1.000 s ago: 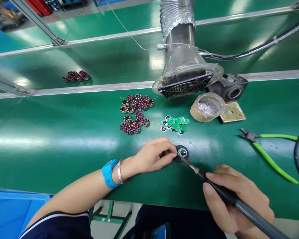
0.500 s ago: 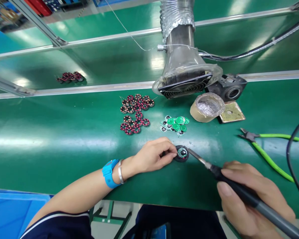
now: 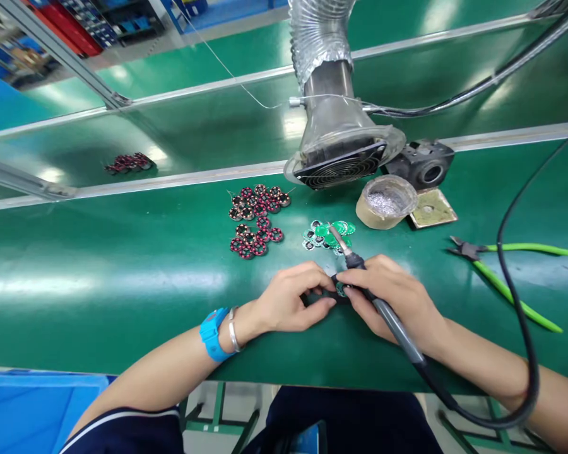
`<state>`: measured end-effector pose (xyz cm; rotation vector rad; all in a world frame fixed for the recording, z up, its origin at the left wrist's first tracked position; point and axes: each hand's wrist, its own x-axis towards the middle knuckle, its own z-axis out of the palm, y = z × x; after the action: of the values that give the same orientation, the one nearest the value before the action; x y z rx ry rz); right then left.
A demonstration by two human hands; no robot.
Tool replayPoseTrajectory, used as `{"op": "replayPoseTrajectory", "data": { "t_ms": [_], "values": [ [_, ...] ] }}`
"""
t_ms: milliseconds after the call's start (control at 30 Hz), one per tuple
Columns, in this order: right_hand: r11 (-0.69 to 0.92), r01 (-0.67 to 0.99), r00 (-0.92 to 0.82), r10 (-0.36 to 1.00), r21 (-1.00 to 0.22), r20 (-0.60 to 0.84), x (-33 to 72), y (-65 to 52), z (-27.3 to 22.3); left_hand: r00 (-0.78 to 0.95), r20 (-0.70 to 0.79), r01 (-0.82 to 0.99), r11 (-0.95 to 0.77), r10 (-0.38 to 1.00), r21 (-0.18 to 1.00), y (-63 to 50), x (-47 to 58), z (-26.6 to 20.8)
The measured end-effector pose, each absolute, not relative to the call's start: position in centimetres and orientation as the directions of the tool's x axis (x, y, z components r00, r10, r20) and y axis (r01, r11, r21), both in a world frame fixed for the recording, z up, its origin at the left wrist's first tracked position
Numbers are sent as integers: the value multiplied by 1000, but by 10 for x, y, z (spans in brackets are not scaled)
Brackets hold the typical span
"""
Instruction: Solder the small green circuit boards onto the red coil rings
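Bin: blue bin [image 3: 33, 410], low on my left, below bench edge.
Cord: black cord [image 3: 532, 372], off the iron's back end, looping over my right forearm.
Wrist: blue band [image 3: 214, 334] and silver bangle [image 3: 234, 329], left arm.
My right hand [image 3: 397, 299]: mostly closed, gripping the iron; thumb and index tips also at the green board.
Soldering iron [image 3: 397, 325]: long axis slants, back end near me and right, tip away and left, above the green discs; tip contact, can't tell.
My left hand [image 3: 296, 296]: half curled, small gap between thumb and index, fingertips at the ring's left edge; pinched or just pressing, can't tell.
Black ring [image 3: 341, 299]: on bench between both hands, partly covered; round, no long axis; green board [image 3: 341, 289] in its middle.
Cutters [image 3: 471, 251]: right, jaws pointing left, green handles spread rightward.
Green discs [image 3: 331, 234]: loose pile just beyond my hands.
Wound rings [image 3: 255, 224]: red-black and coppery, clustered left of discs.
Pot [image 3: 385, 214]: tan, silvery bits inside, beyond discs to the right.
Pad [image 3: 432, 208]: yellowish square, beside pot.
Holder [image 3: 423, 165]: dark, round opening, behind pad.
Hood [image 3: 341, 139]: fan grille facing down toward me, foil duct [image 3: 319, 38] above.
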<state>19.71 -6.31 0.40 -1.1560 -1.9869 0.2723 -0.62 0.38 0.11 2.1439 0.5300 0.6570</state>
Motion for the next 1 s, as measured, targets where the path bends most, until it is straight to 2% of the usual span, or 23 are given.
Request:
{"op": "replayPoseTrajectory", "data": {
  "t_ms": [67, 133, 267, 367, 467, 600, 833, 1000],
  "values": [
    [566, 634, -257, 797, -527, 546, 197, -65, 3, 773, 251, 158, -560, 583, 813, 1, -6, 3],
    [568, 632, -261, 797, -527, 545, 197, -67, 2, 759, 167, 211, -480, 630, 852, -1, -4, 5],
    [565, 632, -267, 801, -530, 535, 196, -65, 1, 690, -134, 336, -151, 712, 930, -1, 2, 8],
    [589, 618, -272, 781, -520, 562, 196, -63, 0, 666, -344, 371, 107, 661, 923, 1, 7, 11],
    [633, 575, -293, 751, -518, 592, 196, -64, -3, 663, -453, 384, 249, 596, 889, 4, 10, 14],
    [665, 564, -328, 725, -490, 605, 199, -67, -7, 638, -528, 424, 317, 561, 849, 5, 8, 15],
    [680, 554, -376, 719, -480, 584, 201, -69, -11, 646, -503, 400, 306, 574, 864, 1, 4, 11],
    [626, 541, -260, 759, -561, 597, 206, -72, 9, 626, -474, 421, 243, 619, 874, -1, 4, 12]
  ]
}}
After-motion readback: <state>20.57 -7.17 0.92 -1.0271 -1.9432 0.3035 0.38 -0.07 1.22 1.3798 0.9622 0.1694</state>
